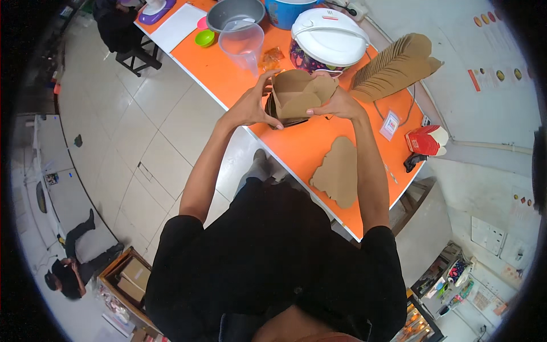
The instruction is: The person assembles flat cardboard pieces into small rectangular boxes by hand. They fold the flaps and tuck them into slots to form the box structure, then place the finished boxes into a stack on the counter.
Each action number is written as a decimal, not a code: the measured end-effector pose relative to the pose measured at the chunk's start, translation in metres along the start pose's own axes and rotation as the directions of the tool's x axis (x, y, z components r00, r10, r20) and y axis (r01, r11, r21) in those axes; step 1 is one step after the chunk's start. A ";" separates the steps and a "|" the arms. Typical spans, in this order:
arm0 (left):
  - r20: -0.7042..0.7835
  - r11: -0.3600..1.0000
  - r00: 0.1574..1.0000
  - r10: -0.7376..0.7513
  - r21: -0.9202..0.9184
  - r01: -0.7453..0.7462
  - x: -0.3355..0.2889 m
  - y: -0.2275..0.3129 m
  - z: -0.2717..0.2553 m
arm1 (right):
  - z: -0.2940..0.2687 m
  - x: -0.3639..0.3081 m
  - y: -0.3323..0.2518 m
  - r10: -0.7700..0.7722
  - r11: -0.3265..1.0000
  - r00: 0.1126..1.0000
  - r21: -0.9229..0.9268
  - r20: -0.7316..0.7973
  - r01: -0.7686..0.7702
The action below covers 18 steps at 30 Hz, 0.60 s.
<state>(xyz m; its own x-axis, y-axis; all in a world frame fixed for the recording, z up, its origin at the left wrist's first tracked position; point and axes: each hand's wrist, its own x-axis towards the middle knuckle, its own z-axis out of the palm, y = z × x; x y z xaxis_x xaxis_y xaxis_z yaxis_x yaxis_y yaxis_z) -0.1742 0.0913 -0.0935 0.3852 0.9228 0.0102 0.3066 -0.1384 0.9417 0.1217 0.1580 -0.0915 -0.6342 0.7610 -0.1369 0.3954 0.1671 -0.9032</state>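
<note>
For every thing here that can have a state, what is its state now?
Cardboard box: partly folded, flaps open, held by both hands.
Left hand: gripping the box's left side.
Right hand: gripping its right side.
Rice cooker: lid closed.
Measuring jug: upright, looks empty.
Flat blank: unfolded on the orange table.
Blank stack: unfolded, fanned.

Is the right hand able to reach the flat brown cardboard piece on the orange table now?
Probably not at once: both hands hold the folded box; nothing blocks the flat piece.

The person wears a black short-sleeved shirt; both forearms and hands are bare, without gloves.
</note>
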 end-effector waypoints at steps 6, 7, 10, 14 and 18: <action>0.028 0.998 0.998 -0.054 -0.019 0.055 -0.001 -0.007 -0.004 | 0.005 -0.002 0.004 -0.032 0.997 0.998 0.064 -0.048 0.035; 0.032 0.998 0.997 -0.065 -0.017 0.066 -0.002 -0.009 -0.003 | 0.005 -0.002 -0.003 -0.012 0.999 0.999 0.042 -0.031 0.014; 0.013 0.995 0.997 -0.072 -0.066 0.073 -0.001 -0.015 -0.004 | 0.002 0.000 -0.018 0.049 0.998 0.998 -0.039 0.031 -0.048; -0.035 0.997 0.999 0.016 -0.079 -0.019 -0.004 -0.003 -0.002 | 0.007 0.003 -0.021 0.009 0.996 0.999 -0.085 0.035 -0.006; -0.063 0.996 0.994 0.092 -0.009 -0.092 -0.005 0.002 0.004 | 0.015 0.001 -0.016 -0.001 0.993 1.000 -0.118 0.000 0.000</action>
<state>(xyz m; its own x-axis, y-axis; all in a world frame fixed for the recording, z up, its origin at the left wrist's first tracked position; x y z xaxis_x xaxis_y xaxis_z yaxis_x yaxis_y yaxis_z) -0.1721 0.0846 -0.0935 0.3558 0.9271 0.1176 0.2617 -0.2196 0.9398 0.1051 0.1466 -0.0831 -0.6342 0.7610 -0.1363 0.4709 0.2405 -0.8488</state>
